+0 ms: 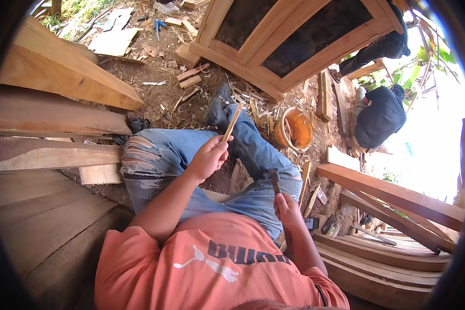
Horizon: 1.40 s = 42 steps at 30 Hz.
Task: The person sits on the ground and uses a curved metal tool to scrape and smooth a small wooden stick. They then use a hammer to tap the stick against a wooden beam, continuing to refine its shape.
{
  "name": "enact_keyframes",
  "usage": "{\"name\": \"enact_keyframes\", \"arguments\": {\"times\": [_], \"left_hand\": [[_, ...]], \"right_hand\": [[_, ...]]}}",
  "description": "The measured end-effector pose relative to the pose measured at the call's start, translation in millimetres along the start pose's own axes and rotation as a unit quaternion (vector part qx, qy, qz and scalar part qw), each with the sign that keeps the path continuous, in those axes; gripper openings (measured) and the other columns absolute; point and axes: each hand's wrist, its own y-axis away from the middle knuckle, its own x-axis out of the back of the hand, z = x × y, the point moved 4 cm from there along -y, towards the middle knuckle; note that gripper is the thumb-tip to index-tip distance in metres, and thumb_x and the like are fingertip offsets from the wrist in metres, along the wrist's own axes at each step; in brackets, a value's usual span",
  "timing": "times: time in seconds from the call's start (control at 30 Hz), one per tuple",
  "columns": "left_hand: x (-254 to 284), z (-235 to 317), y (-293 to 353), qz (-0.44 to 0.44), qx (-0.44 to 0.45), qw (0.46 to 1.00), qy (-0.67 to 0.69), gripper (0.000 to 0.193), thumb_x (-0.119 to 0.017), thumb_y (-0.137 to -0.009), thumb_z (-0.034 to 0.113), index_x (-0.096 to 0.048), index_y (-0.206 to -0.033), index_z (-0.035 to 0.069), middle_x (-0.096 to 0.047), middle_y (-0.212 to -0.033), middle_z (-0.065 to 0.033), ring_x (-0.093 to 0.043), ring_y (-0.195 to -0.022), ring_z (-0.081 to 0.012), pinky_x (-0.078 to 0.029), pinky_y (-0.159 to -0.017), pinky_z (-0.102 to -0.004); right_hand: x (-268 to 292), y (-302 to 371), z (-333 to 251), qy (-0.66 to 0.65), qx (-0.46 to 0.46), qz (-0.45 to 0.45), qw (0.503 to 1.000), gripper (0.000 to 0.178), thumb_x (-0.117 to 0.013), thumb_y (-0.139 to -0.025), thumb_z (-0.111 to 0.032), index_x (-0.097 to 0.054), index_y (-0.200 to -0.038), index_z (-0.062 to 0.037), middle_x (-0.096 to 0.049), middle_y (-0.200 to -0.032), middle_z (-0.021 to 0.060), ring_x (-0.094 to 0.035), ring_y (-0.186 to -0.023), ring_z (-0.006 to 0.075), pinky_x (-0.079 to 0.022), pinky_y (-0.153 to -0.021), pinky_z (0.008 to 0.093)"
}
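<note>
I sit with my legs bent in torn blue jeans. My left hand (210, 159) is closed round the lower end of a thin wooden stick (233, 122), which points up and away over my shin. On the right, above my thigh, my right hand (288, 209) grips a dark hand tool (274, 180). Its blunt dark end sticks up past the fingers; its exact kind is unclear, and the forearm partly hides the rest. The stick and the tool are apart. Beyond my right knee stands a yellow-orange bucket (294, 129) with sticks in it.
A wooden frame with dark panels (294, 41) stands ahead. Thick planks (62, 121) jut in from the left; beams (392, 196) and stacked boards (382, 263) lie right. Two other people (380, 116) are at the right. Offcuts, shavings and blue-handled pliers (158, 28) litter the ground.
</note>
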Motion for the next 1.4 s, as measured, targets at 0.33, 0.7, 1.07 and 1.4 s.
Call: {"name": "enact_keyframes", "arguments": {"times": [0.33,0.7,1.07,1.4], "left_hand": [[-24.3,-10.9,4.4,-0.064,0.039,0.997,0.005,0.031,-0.049,-0.117,0.030,-0.061,-0.132,0.006,-0.049,-0.081,0.0052,-0.042,-0.068,-0.0040,-0.038,-0.059,-0.0227],[-34.3,-14.4,14.1,-0.047,-0.096,0.971,-0.214,0.032,-0.048,-0.117,0.033,-0.062,-0.120,0.004,-0.058,-0.090,-0.0016,-0.054,-0.081,-0.0112,-0.049,-0.077,-0.0315],[-40.0,-1.2,27.8,-0.020,-0.147,0.949,-0.279,0.031,-0.047,-0.117,0.028,-0.062,-0.121,0.001,-0.069,-0.102,-0.0114,-0.066,-0.093,-0.0204,-0.053,-0.086,-0.0362],[-30.8,-32.9,12.0,-0.048,-0.134,0.974,-0.179,0.025,-0.052,-0.115,0.023,-0.063,-0.121,0.002,-0.070,-0.103,-0.0121,-0.066,-0.092,-0.0173,-0.053,-0.085,-0.0356]], "right_hand": [[-31.7,17.2,-126.9,0.423,0.364,0.092,0.825,0.046,-0.080,-0.092,-0.038,-0.065,-0.122,-0.0054,-0.075,-0.105,0.0165,-0.072,-0.097,0.0402,-0.055,-0.086,0.0486],[-33.4,13.0,-142.8,0.486,0.416,0.059,0.766,0.045,-0.080,-0.091,-0.042,-0.065,-0.118,-0.0087,-0.072,-0.093,0.0102,-0.072,-0.087,0.0353,-0.055,-0.076,0.0462],[-36.0,15.7,-152.6,0.494,0.402,0.073,0.768,0.043,-0.077,-0.095,-0.042,-0.062,-0.116,-0.0081,-0.071,-0.095,0.0139,-0.072,-0.087,0.0371,-0.055,-0.074,0.0479],[-40.7,7.4,-141.9,0.493,0.357,0.062,0.791,0.045,-0.080,-0.091,-0.044,-0.064,-0.115,-0.0102,-0.072,-0.094,0.0100,-0.072,-0.085,0.0369,-0.054,-0.074,0.0484]]}}
